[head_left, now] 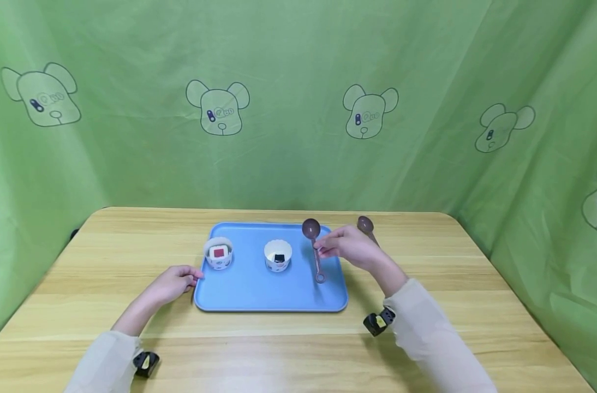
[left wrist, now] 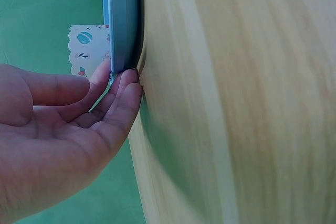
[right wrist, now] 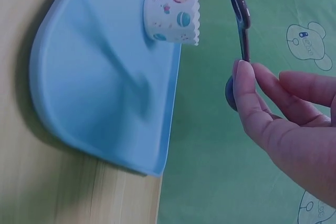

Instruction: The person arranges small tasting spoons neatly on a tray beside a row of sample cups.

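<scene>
A blue tray [head_left: 244, 292] lies on the wooden table. At its left edge rests my left hand [head_left: 173, 284]; in the left wrist view the fingertips touch the rim, the thumb held apart. Over the tray's right side, my right hand [head_left: 350, 248] pinches a brown spoon [head_left: 311, 228] by its handle, bowl toward the back and ringed end toward me. The spoon's shadow falls on the tray in the right wrist view. Two white paper cups with scalloped rims stand on the tray: the left cup [head_left: 221, 264] holds a white piece with a red square [head_left: 219, 252], the middle cup [head_left: 277, 246] a black-topped piece [head_left: 279, 258].
Another brown spoon [head_left: 365, 224] lies on the table beyond my right hand, its handle partly hidden behind that hand. A green curtain [head_left: 293, 164] with printed bear heads hangs behind the table [head_left: 259, 349] and along both sides.
</scene>
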The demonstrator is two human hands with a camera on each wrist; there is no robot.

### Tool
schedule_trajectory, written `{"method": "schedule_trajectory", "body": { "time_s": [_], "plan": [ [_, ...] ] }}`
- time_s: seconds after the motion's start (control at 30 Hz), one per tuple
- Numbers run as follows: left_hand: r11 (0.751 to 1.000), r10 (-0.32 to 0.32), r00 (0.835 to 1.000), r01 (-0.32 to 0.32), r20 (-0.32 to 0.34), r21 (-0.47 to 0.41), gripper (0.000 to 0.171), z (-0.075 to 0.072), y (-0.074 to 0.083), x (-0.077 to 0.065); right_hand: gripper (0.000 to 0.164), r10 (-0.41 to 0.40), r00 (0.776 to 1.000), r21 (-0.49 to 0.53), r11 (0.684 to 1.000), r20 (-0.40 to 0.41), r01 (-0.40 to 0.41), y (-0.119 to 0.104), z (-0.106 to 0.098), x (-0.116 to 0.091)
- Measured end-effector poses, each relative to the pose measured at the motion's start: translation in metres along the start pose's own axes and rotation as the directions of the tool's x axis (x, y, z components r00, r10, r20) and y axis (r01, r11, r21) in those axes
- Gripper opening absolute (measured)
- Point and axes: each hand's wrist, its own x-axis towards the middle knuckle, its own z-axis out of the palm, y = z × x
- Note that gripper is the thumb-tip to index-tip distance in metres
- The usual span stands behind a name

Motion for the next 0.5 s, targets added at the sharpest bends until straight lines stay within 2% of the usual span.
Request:
{"method": "schedule_trajectory", "body": {
  "time_s": [0.17,0.5],
  "plan": [
    [1.000,0.007,1.000,-0.007,-0.004,0.001,0.026,0.000,0.001,0.000,0.025,0.011,1.000,0.017,1.000,-0.011,-0.011,-0.003,0.006,0.004],
    [1.000,0.008,1.000,-0.008,-0.005,0.002,0.026,0.001,0.001,0.000,0.025,0.003,1.000,0.051,0.999,0.024,-0.004,-0.008,0.021,0.010]
  ]
}}
